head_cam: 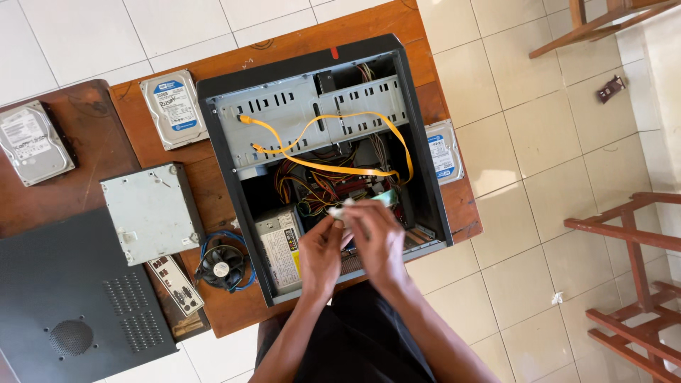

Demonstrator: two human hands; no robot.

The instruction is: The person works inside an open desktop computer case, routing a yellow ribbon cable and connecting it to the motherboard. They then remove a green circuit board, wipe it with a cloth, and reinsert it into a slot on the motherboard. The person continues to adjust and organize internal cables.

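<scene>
Connector (340, 210), a small white plastic piece, is sitting at the centre of the frame between our two hands, just above the open case (425, 177). We are pinching it from both sides: our left hand (323, 248) is closing its fingertips on the left end, and our right hand (379, 241) is wrapping over the right end, so both hands are together and clamped on the one piece. A pale green bit is showing just past our right fingers; we cannot tell whether it belongs to the same part.

We are judging it light and stiff, with a hard shell that will not give, but fragile at its small clips and where wires enter it. Its smooth plastic looks a little slippery, so we are best taking it by the body's flat sides, not by any wire.

Below our hands, inside the case, a tangle of red and yellow wires (319, 186) is lying beside the power supply (280, 245), and a yellow flat cable (333, 167) is looping across the drive bay. On the surface (135, 113), left of the case, a drive (174, 108) is resting at the upper left, an optical drive (151, 211) and a fan (221, 267) lower down.
</scene>
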